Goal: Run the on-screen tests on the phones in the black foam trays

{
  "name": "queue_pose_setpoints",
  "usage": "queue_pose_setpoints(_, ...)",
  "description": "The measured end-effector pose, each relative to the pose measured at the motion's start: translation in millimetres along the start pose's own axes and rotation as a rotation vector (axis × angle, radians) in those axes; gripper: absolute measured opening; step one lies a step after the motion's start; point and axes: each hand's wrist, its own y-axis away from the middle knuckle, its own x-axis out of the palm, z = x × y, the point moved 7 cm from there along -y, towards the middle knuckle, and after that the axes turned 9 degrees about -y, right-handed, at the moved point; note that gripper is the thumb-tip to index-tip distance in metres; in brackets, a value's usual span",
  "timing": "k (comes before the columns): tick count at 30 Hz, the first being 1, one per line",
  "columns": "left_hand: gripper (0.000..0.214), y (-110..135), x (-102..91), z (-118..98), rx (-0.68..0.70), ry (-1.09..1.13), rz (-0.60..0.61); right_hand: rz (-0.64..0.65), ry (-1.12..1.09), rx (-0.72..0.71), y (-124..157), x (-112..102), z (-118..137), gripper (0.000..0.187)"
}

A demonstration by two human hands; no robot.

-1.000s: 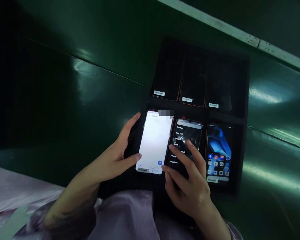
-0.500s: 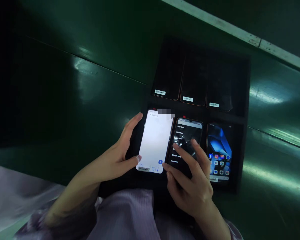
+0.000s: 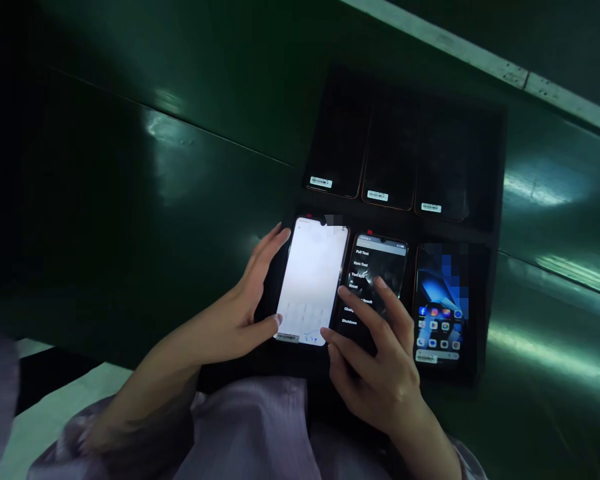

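Observation:
A smartphone with a bright white screen (image 3: 310,280) lies in the front left place of a black tray (image 3: 495,173). My left hand (image 3: 250,300) rests along its left side, thumb at the lower left edge, fingers stretched out and apart. My right hand (image 3: 380,353) is spread over the front row. Its index fingertip touches or hovers at the white screen's lower right corner; I cannot tell which. Beneath the other fingers lies a smartphone showing a black test menu (image 3: 363,263), partly hidden. To its right is a smartphone with a blue wallpaper and app icons (image 3: 437,327).
Behind the front row lie three dark-screened phones, the left (image 3: 337,147), middle (image 3: 390,153) and right (image 3: 443,160), each with a barcode label. The tray is on a dark green, shiny table (image 3: 220,213). A pale strip (image 3: 460,47) crosses the far right.
On the white screen, the blue button is gone and a faint keypad shows near the bottom. My right hand has shifted slightly left; my left hand has stayed nearly still.

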Motion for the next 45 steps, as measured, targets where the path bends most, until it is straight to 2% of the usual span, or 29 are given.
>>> queue_pose_setpoints(11,0.092,-1,0.8,-1,0.022,-0.020,-0.023,-0.006,0.012,0.014,1,0,-1,0.014)
queue_pose_setpoints(27,0.094,-3,4.9,-5,0.075,-0.141,0.056,-0.004,-0.006,0.000,-1,2,2,0.015)
queue_pose_setpoints(38,0.093,-2,0.7,-5,0.086,-0.058,0.046,0.058,0.036,-0.004,-1,8,3,0.019)
queue_pose_setpoints(43,0.088,-3,-0.7,-3,0.022,-0.003,-0.006,0.176,0.104,0.007,-1,20,4,0.026)
queue_pose_setpoints(45,0.088,-4,0.1,-2,0.006,-0.012,-0.018,0.150,0.084,0.011,0,17,4,0.024)
